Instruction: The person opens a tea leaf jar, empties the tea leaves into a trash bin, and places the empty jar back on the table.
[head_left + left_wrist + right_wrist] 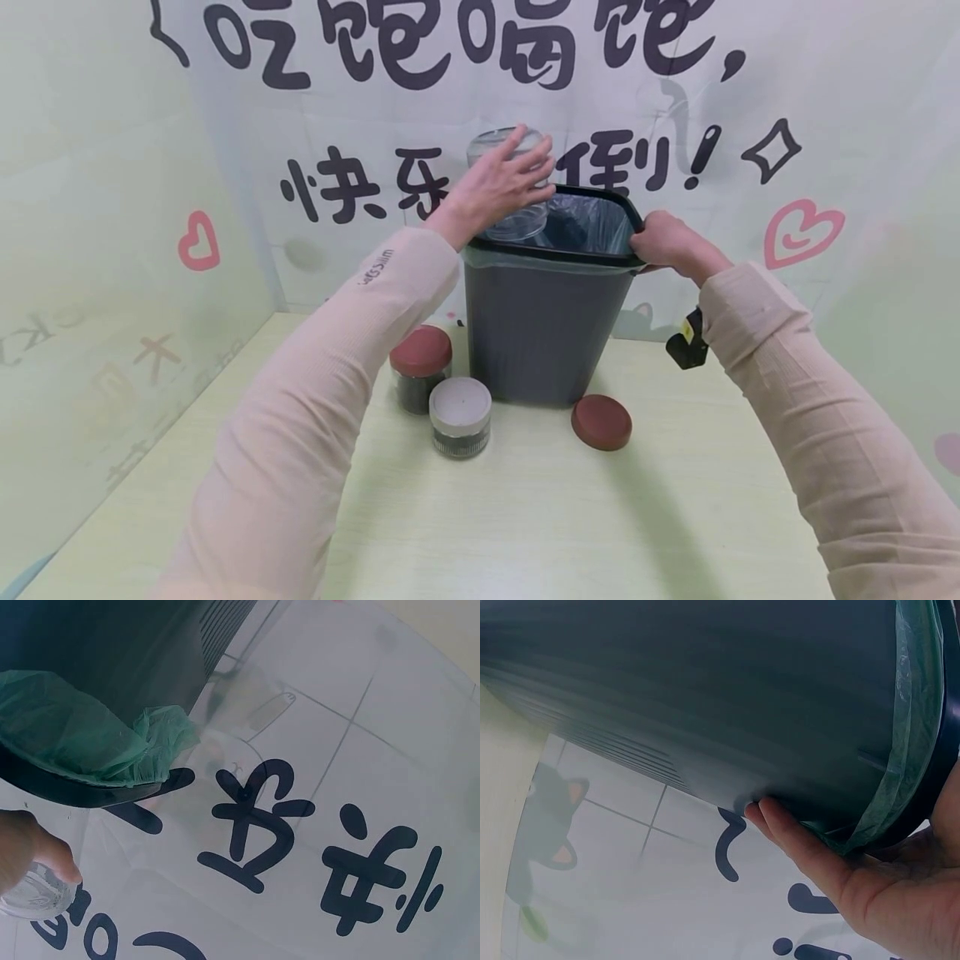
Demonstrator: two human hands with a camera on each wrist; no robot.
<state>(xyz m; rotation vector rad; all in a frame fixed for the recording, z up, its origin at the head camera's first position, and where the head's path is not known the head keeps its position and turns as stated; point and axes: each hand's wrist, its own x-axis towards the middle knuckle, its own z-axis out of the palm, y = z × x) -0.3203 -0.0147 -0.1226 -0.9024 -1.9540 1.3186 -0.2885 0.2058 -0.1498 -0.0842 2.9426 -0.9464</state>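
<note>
A clear jar (517,223) is held by my left hand (504,179) over the left side of a dark grey trash can (543,329); its lower part is inside the opening. In the left wrist view, the thumb lies against the jar (37,894). My right hand (670,240) grips the can's black rim at the right corner. In the right wrist view, fingers of the right hand (855,892) press the can's outer wall (727,712) below the rim. A thin translucent liner (600,218) covers the inside and folds over the rim.
A jar with a red lid (422,353) and a smaller jar with a pale lid (461,407) stand left of the can. One loose red lid (602,422) lies at its front right. Behind is a wall sheet (352,267) with black lettering.
</note>
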